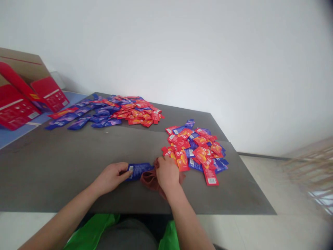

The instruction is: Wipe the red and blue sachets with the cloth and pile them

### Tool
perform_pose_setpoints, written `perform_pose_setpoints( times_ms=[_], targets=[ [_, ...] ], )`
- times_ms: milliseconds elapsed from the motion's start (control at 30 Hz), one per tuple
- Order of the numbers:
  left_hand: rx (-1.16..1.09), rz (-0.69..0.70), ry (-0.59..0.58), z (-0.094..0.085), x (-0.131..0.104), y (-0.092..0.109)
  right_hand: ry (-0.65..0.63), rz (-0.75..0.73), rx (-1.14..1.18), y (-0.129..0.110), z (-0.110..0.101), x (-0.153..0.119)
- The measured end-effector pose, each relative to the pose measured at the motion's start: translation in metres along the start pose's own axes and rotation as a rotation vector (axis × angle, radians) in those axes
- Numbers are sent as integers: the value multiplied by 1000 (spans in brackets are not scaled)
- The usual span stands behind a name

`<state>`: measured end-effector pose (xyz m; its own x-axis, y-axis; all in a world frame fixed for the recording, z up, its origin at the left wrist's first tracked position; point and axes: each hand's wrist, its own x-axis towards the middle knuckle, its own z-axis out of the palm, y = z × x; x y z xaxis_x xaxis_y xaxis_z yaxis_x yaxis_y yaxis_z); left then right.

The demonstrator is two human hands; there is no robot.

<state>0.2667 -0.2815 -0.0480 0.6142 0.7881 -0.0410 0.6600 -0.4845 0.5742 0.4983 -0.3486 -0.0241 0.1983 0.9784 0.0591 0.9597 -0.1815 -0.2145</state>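
A blue pouch (140, 169) with a pale label lies almost flat over the grey tabletop, its spout end to the right. My left hand (113, 177) pinches the pouch's left end between thumb and fingers. In my right hand (168, 173) is a bunched reddish-brown cloth (151, 179), closed around the pouch's right end, so that end is hidden. Just beyond my right hand spreads a loose pile of red and blue pouches (201, 152), some with orange fruit prints.
Farther back, a larger heap of blue and red pouches (135, 111) covers the table's (78, 166) far left part. Open red cardboard boxes (49, 93) stand at the left on a blue surface. A white wall (182, 62) rises behind; slatted wooden pieces (312, 166) are at the right.
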Motion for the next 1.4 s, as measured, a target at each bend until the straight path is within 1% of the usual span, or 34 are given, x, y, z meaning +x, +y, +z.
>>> perform_pose_setpoints(
  times_ms=[33,67,100,167,200,267,300,333,367,433,500,533,567,600,633,667,733,800,833,867,900,967,1033,1067,1100,1133,1167,1233,1300,1333,1367,1400],
  targets=[
    [-12,0,-6,0,0,-1,7,16,-8,6,-5,1],
    [-22,-3,-10,-1,0,-1,25,11,-7,7,-11,0],
    [-31,-8,-11,-1,0,-1,52,-13,5,2,-15,-4],
    [-54,-17,-12,-2,-1,-1,102,-114,56,-22,-18,-13],
    [-68,-15,-14,-2,-1,0,114,-178,87,-37,-17,-17],
    [-77,-11,-16,-2,-1,1,82,-289,130,-62,-8,-23],
    [-61,-14,-10,-1,-1,2,61,-309,139,-67,-3,-24],
    [-35,-20,-1,-1,-1,3,45,-298,138,-67,2,-23],
    [-9,-27,9,0,-1,3,36,-256,129,-60,6,-21],
    [12,-27,18,0,-1,3,30,-126,91,-34,8,-12],
    [-10,-12,5,0,-1,3,27,-2,31,-4,2,-3],
    [-22,-10,-1,0,-1,3,29,35,4,6,-3,1],
    [-28,-14,-3,0,-1,3,40,53,-13,11,-8,2],
    [-32,-20,-5,-1,-1,3,61,50,-16,11,-12,2],
    [-35,-28,-3,-1,-1,3,88,25,-3,4,-16,-1],
    [-38,-38,4,-1,-1,3,115,-20,25,-7,-17,-4],
    [-51,-52,14,0,-1,4,143,-151,94,-36,-13,-12],
    [-54,-54,17,1,-2,5,104,-253,135,-61,-2,-18],
    [-41,-55,22,1,-2,6,78,-270,141,-66,3,-19],
    [-25,-52,26,2,-2,7,58,-257,136,-66,8,-19],
    [-8,-48,31,2,-2,7,43,-219,126,-59,12,-17],
    [8,-43,41,2,-3,8,38,-102,93,-34,13,-10],
    [-3,-35,39,1,-2,8,52,32,40,-6,7,-2],
    [-8,-34,38,0,-2,8,59,55,16,4,1,1],
    [-11,-34,36,0,-2,8,75,67,5,10,-5,2],
    [-14,-34,34,-1,-2,7,95,55,8,9,-10,1],
    [-19,-34,32,-1,-2,7,112,19,27,2,-15,-2],
    [-28,-38,29,0,-2,6,135,-95,89,-24,-17,-11],
    [-41,-32,27,1,-2,5,100,-229,137,-56,-10,-18],
    [-39,-28,28,1,-2,6,69,-257,143,-68,-5,-20],
    [-26,-28,31,2,-2,6,44,-267,148,-75,2,-21],
    [-6,-31,35,2,-2,6,29,-255,149,-77,7,-20]
  ],
)
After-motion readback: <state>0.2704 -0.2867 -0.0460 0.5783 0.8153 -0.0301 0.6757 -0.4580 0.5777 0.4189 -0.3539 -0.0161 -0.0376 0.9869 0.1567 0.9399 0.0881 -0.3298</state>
